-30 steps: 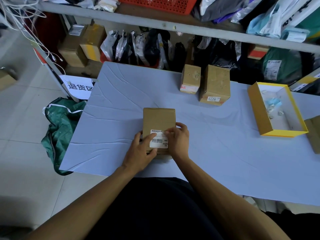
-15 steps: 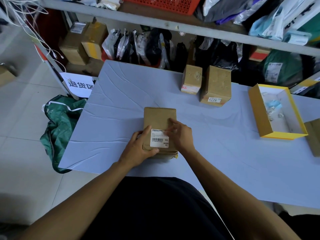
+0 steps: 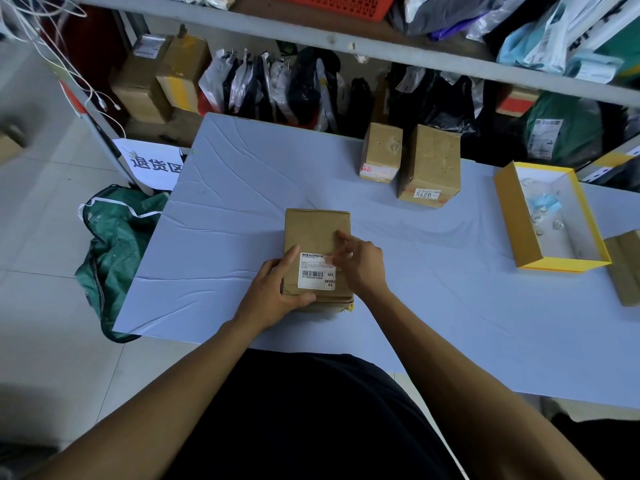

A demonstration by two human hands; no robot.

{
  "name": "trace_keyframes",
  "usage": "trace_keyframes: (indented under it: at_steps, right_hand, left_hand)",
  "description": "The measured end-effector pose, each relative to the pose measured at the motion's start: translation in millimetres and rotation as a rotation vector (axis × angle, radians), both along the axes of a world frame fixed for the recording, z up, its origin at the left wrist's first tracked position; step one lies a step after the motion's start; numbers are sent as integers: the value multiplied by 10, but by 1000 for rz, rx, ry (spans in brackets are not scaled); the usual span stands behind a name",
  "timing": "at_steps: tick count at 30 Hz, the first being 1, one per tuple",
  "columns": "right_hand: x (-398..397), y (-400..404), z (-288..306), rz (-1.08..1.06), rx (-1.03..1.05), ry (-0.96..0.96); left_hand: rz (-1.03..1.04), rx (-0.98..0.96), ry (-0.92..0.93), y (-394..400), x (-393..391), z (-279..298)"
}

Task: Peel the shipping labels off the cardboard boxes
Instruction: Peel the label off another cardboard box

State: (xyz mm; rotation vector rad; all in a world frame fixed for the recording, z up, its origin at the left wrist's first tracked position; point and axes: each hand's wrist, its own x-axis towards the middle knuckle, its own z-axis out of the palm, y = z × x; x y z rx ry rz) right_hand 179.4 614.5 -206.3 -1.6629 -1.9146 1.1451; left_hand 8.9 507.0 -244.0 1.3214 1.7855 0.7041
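Near the front edge of the table (image 3: 214,237), left of centre, the cardboard box (image 3: 317,230) is lying flat w/ its white shipping label (image 3: 316,271) facing up on the near half. Left hand (image 3: 273,294) is gripping the box's near-left corner, thumb curled over the front edge, fingers on the left side. Right hand (image 3: 362,263) is sitting at the label's right edge, fingertips (image 3: 341,237) blurred, so can't tell if they're pinching the label or just pressing the cardboard. Wide open cloth is spreading to the left and behind the box. Toward the back edge, two more cardboard boxes (image 3: 381,152) (image 3: 433,164) are standing just beside each other. By the right edge, an open yellow box (image 3: 512,216) is lying w/ scraps inside. Off the left edge, a green bag (image 3: 114,237) is slumping on the tiled floor; shelves w/ parcels are running behind.
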Motion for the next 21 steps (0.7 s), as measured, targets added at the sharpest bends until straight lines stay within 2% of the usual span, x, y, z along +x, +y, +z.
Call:
trace_keyframes:
  at_steps: [21]
  right_hand:
    - [9,7,42,-3,-62,35]
  left_hand:
    - [2,1,2,-10,6,21]
